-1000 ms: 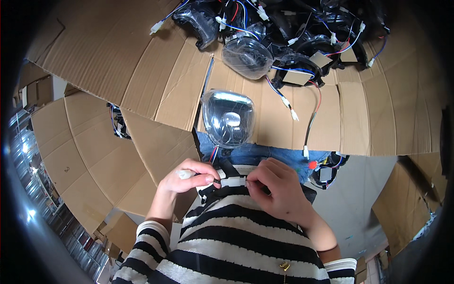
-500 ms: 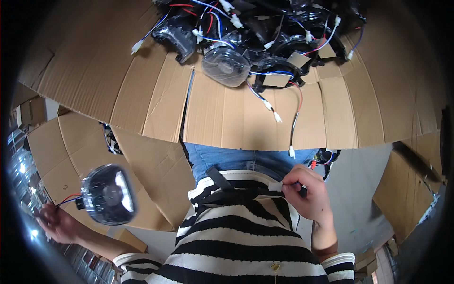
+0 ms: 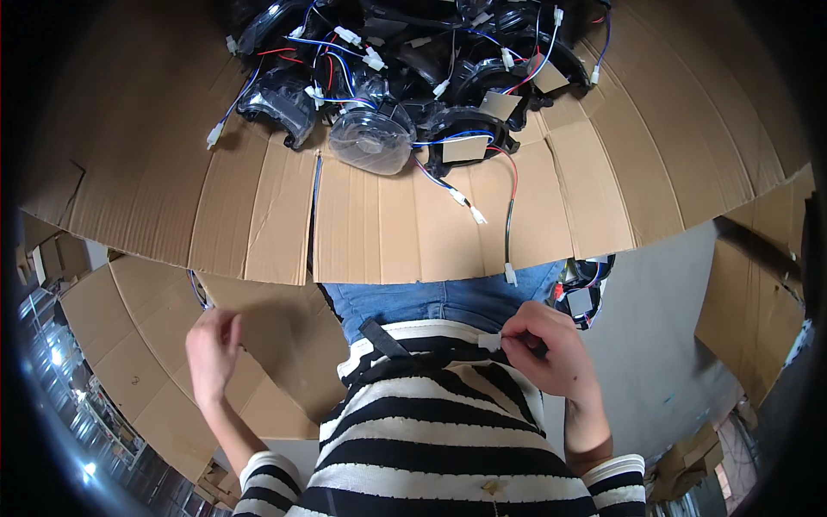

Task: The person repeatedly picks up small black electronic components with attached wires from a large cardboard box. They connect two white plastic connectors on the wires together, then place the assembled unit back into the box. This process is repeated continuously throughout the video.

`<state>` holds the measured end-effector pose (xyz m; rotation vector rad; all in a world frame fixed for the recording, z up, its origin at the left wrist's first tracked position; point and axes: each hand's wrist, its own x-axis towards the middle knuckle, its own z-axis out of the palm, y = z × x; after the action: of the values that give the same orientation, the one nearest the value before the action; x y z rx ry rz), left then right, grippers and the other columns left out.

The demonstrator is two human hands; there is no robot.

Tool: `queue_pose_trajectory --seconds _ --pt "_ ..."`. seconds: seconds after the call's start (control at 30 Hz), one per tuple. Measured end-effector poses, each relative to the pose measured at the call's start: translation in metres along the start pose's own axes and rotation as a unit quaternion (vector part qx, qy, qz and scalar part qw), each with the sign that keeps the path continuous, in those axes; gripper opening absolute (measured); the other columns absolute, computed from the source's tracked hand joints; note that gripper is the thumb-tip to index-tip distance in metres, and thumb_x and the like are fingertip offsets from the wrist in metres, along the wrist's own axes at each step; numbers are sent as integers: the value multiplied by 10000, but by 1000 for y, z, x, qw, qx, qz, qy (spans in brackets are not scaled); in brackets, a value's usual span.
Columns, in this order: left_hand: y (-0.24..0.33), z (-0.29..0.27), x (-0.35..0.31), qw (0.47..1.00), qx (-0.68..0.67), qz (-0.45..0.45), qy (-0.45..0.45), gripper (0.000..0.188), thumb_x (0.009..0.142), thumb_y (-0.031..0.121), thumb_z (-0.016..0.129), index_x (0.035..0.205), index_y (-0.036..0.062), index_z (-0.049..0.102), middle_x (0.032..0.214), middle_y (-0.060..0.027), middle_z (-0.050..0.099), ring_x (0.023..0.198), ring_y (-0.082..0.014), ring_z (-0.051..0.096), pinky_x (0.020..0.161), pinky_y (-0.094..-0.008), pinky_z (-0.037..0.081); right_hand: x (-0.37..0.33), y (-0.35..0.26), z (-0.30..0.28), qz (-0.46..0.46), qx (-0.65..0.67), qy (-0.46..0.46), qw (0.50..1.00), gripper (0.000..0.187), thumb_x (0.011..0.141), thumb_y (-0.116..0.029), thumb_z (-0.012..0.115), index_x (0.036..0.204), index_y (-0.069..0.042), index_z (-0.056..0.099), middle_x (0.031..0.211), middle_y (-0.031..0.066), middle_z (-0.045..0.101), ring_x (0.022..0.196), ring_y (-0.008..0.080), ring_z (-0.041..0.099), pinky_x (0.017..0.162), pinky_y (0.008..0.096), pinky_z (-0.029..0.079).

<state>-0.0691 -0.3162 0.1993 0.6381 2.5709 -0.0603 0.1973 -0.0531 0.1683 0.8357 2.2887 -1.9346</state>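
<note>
My left hand (image 3: 214, 355) is raised at the left, over an opened cardboard box (image 3: 284, 345). Its fingers are curled in loosely, and nothing shows in them. At my waist, my right hand (image 3: 548, 351) pinches a small white tag (image 3: 489, 342) between thumb and fingertips. Ahead of me, a cardboard surface (image 3: 388, 233) carries a heap of black lamps with wires. A round lamp in clear wrap (image 3: 372, 140) lies at the heap's near edge. Beside it sits a lamp with a pale square label (image 3: 465, 149), its wire ending in a white connector (image 3: 510, 274).
More lamps (image 3: 584, 297) show below the surface's near edge, right of my legs. A folded cardboard piece (image 3: 749, 302) stands at the far right. Grey floor (image 3: 646, 345) lies between. At lower left is a shelf-like stack (image 3: 112, 431).
The wrapped lamp that hung by its wires from my left hand is gone from view. That hand has moved right and up, toward my body. My right hand still pinches the tag.
</note>
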Motion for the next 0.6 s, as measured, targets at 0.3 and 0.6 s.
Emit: queue_pose_trajectory --seconds 0.3,0.6 --pt "186 151 114 843 -21 535 -53 288 696 54 482 981 12 483 944 -119 517 903 -272 501 764 -358 420 -10 11 -9 19 30 48 998 76 648 37 567 696 -6 527 624 37 479 517 122 440 454 220 335" --pt "213 224 175 821 212 530 -15 128 710 121 442 764 74 549 835 -70 513 814 -208 502 684 -306 410 -11 13 -10 50 32 46 997 87 656 24 573 703 -31 524 603 54 482 531 185 481 462 265 376"
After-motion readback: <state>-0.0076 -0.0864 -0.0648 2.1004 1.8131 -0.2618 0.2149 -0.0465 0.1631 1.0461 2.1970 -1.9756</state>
